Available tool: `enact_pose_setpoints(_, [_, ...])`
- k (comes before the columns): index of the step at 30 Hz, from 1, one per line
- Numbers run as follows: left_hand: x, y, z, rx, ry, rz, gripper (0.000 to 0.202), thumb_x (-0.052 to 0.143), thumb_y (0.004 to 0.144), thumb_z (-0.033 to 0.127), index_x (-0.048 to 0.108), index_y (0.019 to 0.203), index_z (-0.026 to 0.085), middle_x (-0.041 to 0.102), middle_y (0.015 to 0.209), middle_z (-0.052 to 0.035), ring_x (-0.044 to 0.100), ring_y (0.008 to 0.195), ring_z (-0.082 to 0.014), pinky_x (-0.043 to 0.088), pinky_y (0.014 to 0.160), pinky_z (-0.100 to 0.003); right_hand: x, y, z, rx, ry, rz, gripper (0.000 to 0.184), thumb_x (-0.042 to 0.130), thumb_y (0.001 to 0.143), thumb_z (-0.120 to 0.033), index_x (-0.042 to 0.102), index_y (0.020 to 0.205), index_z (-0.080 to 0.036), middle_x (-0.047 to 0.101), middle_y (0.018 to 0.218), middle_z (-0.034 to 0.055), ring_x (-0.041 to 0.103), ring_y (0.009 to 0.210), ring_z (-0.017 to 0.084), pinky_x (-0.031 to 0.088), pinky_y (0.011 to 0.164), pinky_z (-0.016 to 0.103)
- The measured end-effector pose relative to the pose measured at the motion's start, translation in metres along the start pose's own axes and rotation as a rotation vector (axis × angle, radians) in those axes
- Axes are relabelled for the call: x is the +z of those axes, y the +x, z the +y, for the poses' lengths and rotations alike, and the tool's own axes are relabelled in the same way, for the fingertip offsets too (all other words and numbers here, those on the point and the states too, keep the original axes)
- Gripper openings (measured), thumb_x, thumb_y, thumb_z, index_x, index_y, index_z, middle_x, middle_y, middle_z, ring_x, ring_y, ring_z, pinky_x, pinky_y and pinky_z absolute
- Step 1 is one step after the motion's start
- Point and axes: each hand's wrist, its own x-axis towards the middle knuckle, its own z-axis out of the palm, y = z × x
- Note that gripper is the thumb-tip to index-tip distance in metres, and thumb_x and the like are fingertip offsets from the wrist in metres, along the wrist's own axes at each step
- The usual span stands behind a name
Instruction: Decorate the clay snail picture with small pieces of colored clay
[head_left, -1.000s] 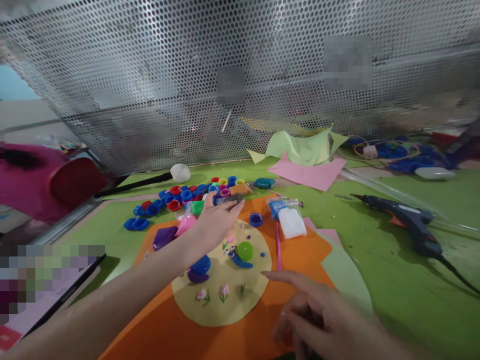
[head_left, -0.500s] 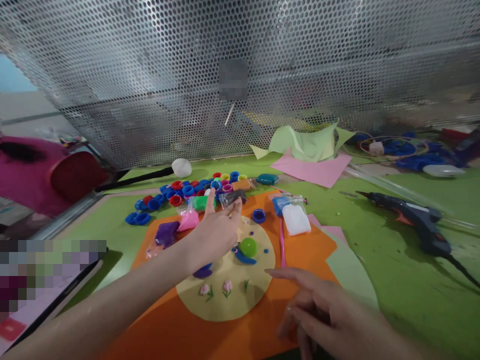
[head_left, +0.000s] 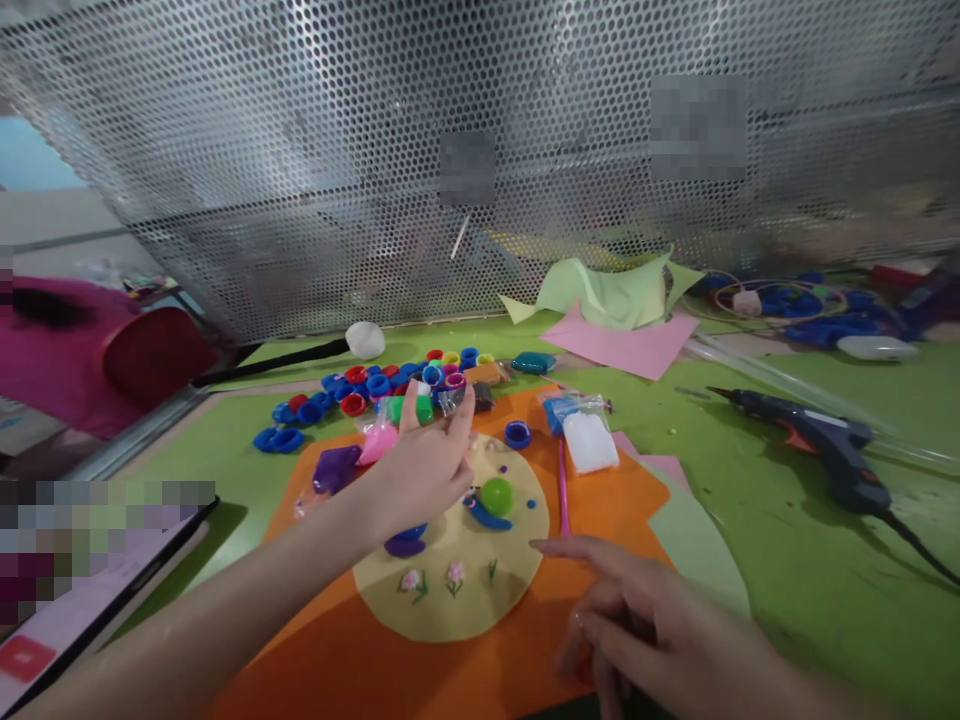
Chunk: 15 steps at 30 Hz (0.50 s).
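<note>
A pale yellow paper circle (head_left: 450, 618) lies on orange paper (head_left: 360, 665), bearing a blue clay snail (head_left: 491, 518) with a green shell (head_left: 496, 496), blue-purple clay shapes (head_left: 406, 541) and small pink flowers (head_left: 455, 573). My left hand (head_left: 427, 460) hovers over the circle's upper left, fingers spread, with nothing visible in it; it partly hides the circle. My right hand (head_left: 637, 610) is at the circle's lower right. Its index finger stretches out toward the circle's edge and the others curl loosely, holding nothing I can see. A pink modelling tool (head_left: 563, 490) lies beyond that fingertip.
Several coloured rings (head_left: 379, 384) and bagged clay, including a white pack (head_left: 591, 442) and a purple one (head_left: 335, 468), lie around the orange paper. A glue gun (head_left: 817, 440) rests at right. Cut paper (head_left: 607, 290) lies at the back, before a perforated metal panel (head_left: 337, 150).
My left hand has shifted slightly left and down, its fingers still spread. My right hand has hardly moved. The view has turned a little.
</note>
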Motion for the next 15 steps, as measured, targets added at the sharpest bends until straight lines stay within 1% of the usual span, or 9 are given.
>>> enact_pose_setpoints(2, [-0.006,-0.004,-0.004,-0.014,-0.023,0.054,0.068,0.036,0.085,0.018,0.003,0.144,0.009,0.072,0.094,-0.0049,0.063,0.099,-0.0227,-0.007,0.107,-0.058,0.000,-0.001,-0.001,-0.002,0.009,-0.008,0.046,0.048,0.086,-0.032,0.037,0.128,-0.020,0.064,0.077,-0.0001,0.061,0.053,0.009,0.046,0.051,0.019])
enact_pose_setpoints(4, [-0.010,-0.013,-0.009,-0.020,-0.043,0.114,0.068,0.035,0.087,0.018,-0.001,0.144,0.013,0.071,0.100,-0.0036,0.062,0.101,-0.0211,-0.010,0.107,-0.057,-0.001,-0.002,-0.002,-0.005,0.020,-0.015,0.043,0.048,0.087,-0.031,0.038,0.128,-0.021,0.065,0.079,0.0001,0.060,0.053,0.008,0.044,0.051,0.017])
enact_pose_setpoints(6, [-0.011,-0.027,-0.013,-0.019,-0.061,0.162,0.066,0.034,0.088,0.018,-0.002,0.144,0.017,0.070,0.103,-0.0020,0.061,0.103,-0.0194,-0.012,0.108,-0.056,-0.001,-0.002,-0.003,-0.011,0.024,0.001,0.040,0.048,0.087,-0.033,0.041,0.125,-0.021,0.065,0.077,-0.0002,0.058,0.051,0.007,0.043,0.051,0.017])
enact_pose_setpoints(8, [-0.007,-0.044,-0.018,-0.023,-0.084,0.192,0.064,0.034,0.090,0.019,0.000,0.144,0.020,0.069,0.106,-0.0015,0.059,0.107,-0.0192,-0.014,0.108,-0.055,-0.003,-0.001,-0.003,-0.034,0.009,0.051,0.036,0.048,0.087,-0.035,0.045,0.120,-0.020,0.064,0.075,-0.0006,0.056,0.048,0.006,0.042,0.048,0.016])
enact_pose_setpoints(10, [-0.001,-0.061,-0.023,-0.049,-0.111,0.212,0.061,0.035,0.090,0.022,0.005,0.143,0.022,0.068,0.110,-0.0022,0.055,0.114,-0.0208,-0.016,0.107,-0.054,-0.007,0.001,-0.003,-0.071,-0.074,0.129,0.032,0.047,0.088,-0.036,0.047,0.115,-0.019,0.063,0.073,-0.0005,0.054,0.046,0.007,0.041,0.045,0.018])
enact_pose_setpoints(12, [0.004,-0.077,-0.029,-0.113,-0.145,0.225,0.058,0.037,0.090,0.025,0.012,0.142,0.024,0.066,0.112,-0.0032,0.054,0.116,-0.0228,-0.019,0.106,-0.055,-0.015,0.003,-0.004,-0.123,-0.243,0.245,0.030,0.043,0.089,-0.035,0.047,0.114,-0.019,0.063,0.075,0.0006,0.054,0.047,0.009,0.042,0.044,0.020])
enact_pose_setpoints(14, [0.008,-0.090,-0.037,-0.187,-0.177,0.234,0.053,0.036,0.090,0.027,0.018,0.139,0.024,0.067,0.112,-0.0043,0.059,0.109,-0.0229,-0.017,0.107,-0.055,-0.026,0.006,-0.007,-0.207,-0.482,0.401,0.028,0.038,0.090,-0.034,0.048,0.114,-0.021,0.063,0.080,0.0020,0.057,0.056,0.013,0.046,0.053,0.025])
enact_pose_setpoints(15, [0.009,-0.095,-0.042,-0.217,-0.193,0.239,0.050,0.036,0.090,0.027,0.020,0.138,0.024,0.067,0.110,-0.0042,0.061,0.106,-0.0225,-0.015,0.107,-0.056,-0.033,0.008,-0.009,-0.266,-0.619,0.480,0.028,0.037,0.091,-0.033,0.049,0.114,-0.023,0.063,0.084,0.0027,0.059,0.063,0.015,0.048,0.061,0.028])
